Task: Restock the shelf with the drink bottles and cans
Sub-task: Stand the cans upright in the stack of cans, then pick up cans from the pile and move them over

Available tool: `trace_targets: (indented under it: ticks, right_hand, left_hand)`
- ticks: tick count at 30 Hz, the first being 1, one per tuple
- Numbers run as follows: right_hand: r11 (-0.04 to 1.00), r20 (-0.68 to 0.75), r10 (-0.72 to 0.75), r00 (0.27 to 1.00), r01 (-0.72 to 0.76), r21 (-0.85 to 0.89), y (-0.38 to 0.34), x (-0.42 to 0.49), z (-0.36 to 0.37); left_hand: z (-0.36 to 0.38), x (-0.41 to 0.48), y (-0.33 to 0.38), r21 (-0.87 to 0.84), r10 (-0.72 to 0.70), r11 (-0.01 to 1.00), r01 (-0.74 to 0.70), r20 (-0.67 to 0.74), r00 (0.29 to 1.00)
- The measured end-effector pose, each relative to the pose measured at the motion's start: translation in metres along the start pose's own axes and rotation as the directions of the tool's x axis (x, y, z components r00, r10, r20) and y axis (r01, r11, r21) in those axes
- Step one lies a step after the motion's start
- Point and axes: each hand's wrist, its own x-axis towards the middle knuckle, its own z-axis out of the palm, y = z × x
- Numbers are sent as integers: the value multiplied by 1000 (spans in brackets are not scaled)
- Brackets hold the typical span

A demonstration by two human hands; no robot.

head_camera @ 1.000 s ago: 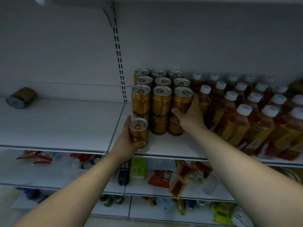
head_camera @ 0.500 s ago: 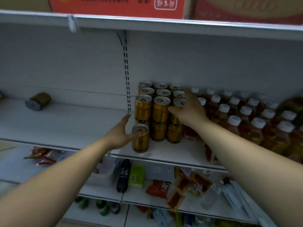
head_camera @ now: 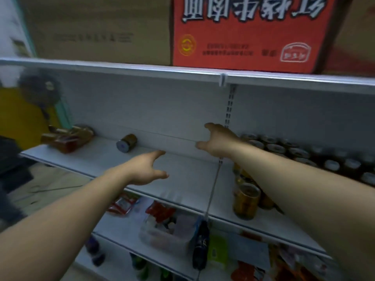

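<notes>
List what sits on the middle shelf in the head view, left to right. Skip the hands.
Bottles lying on their sides → single can on its side → lone upright gold can at the front edge → stacked gold cans → white-capped bottles.

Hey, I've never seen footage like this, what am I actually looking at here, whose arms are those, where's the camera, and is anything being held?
There is no machine here. A camera worn on a person's head looks forward and down, so the two bare arms are the wearer's own. The left hand and right hand are both open and hold nothing. They reach over a white store shelf. On it, one can lies on its side at the back, and tipped bottles lie further left. To the right stand gold cans, with capped bottles beyond them. The picture is blurred. A red carton sits on the shelf above.
</notes>
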Motion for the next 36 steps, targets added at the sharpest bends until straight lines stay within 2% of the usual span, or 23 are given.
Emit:
trace_targets:
  ticks: [9, 16, 21, 25, 31, 34, 36]
  right_hand:
    - [996, 63, -76, 995, 73, 45, -157, 74, 105]
    - [996, 157, -92, 983, 89, 27, -207, 126, 166]
    - [997, 210, -77, 975, 77, 12, -224, 184, 206]
    - [1000, 166, -13, 986, 10, 14, -231, 248, 242]
    - [970, 208, 244, 947, -243, -32, -230, 338, 297]
    - [954, 221, 298, 929, -296, -41, -228, 362, 319]
    - [950, 172, 311, 935, -305, -58, -228, 360, 335]
  left_hand:
    - [-59, -33, -161, 45, -118, 992, 120, -44, 992]
    - [-82, -33, -258, -16, -271, 962, 271, -81, 959]
    - [-94, -6, -320, -18, -313, 950, 313, -79, 946]
    - [-108, 36, -368, 48, -333, 941, 336, -62, 941]
    - [-130, 110, -430, 63, -321, 944, 323, -39, 946]
    - [-140, 148, -459, 92, -253, 963, 254, -25, 967]
    - [-140, 170, -475, 134, -293, 947, 292, -16, 956]
